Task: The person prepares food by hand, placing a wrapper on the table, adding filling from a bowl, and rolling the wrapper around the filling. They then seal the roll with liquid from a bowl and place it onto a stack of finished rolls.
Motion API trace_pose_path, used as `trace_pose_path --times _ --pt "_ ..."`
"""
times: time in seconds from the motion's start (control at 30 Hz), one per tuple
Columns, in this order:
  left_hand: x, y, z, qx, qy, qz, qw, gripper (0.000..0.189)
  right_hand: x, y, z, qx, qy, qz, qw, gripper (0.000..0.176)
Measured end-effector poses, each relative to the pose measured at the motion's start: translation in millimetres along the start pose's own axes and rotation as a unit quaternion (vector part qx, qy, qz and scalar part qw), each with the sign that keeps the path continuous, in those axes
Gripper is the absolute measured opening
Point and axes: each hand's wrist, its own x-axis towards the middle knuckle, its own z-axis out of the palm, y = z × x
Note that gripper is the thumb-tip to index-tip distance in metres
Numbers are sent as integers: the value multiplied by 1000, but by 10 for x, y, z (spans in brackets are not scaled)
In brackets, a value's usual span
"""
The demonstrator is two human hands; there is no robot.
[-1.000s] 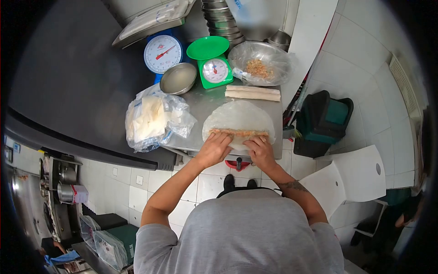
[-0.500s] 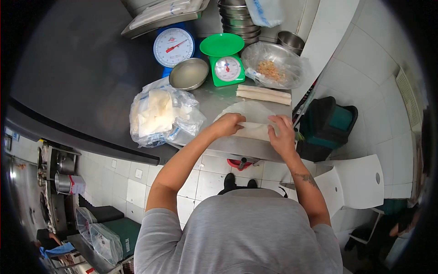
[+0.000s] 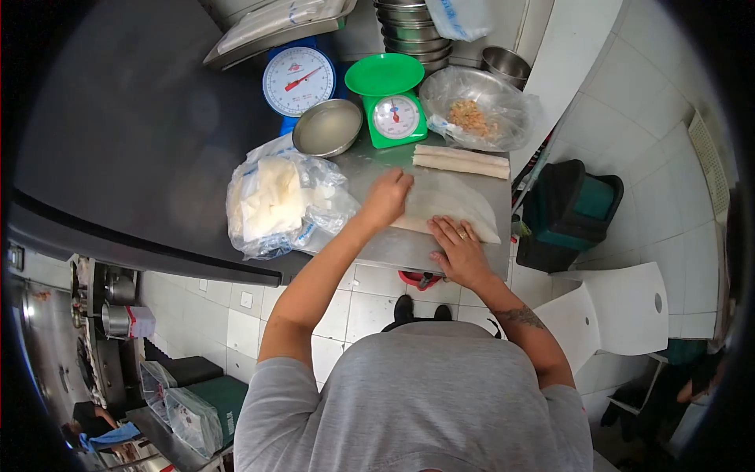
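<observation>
A thin pale wrapper sheet (image 3: 448, 198) lies on the steel table (image 3: 440, 253), its near edge folded over. My right hand (image 3: 458, 248) rests flat on that near part, fingers spread. My left hand (image 3: 387, 197) is closed at the sheet's left edge; anything in its fingers is hidden. Beyond the sheet lie finished-looking pale rolls (image 3: 461, 160), side by side. To the left, a clear plastic bag (image 3: 271, 204) holds more pale sheets. A steel bowl (image 3: 495, 98) lined with plastic holds an orange crumbly filling (image 3: 469, 118).
Behind stand a green scale (image 3: 395, 116), a blue scale (image 3: 299, 82), a round metal pan (image 3: 327, 128) and stacked steel bowls (image 3: 413, 35). A dark bin (image 3: 570, 212) and a white chair (image 3: 621, 311) are at the right.
My left hand has moved up and left and closed. My right hand has moved down and left and now lies flat. The wrapper's near part, earlier lifted between the hands, now lies flatter.
</observation>
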Motion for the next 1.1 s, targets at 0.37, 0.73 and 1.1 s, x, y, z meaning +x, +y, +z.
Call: trace_pose_path --times 0.37,0.73,1.1 --pt "-664 409 -66 67 -29 68 995 38 109 -45 2 13 17 13 1000 56" --pt "-659 347 -41 12 -31 26 999 36 1 43 -70 46 93 30 994 45" --pt "-631 331 -122 -4 -43 17 999 37 -91 172 -225 31 66 43 996 46"
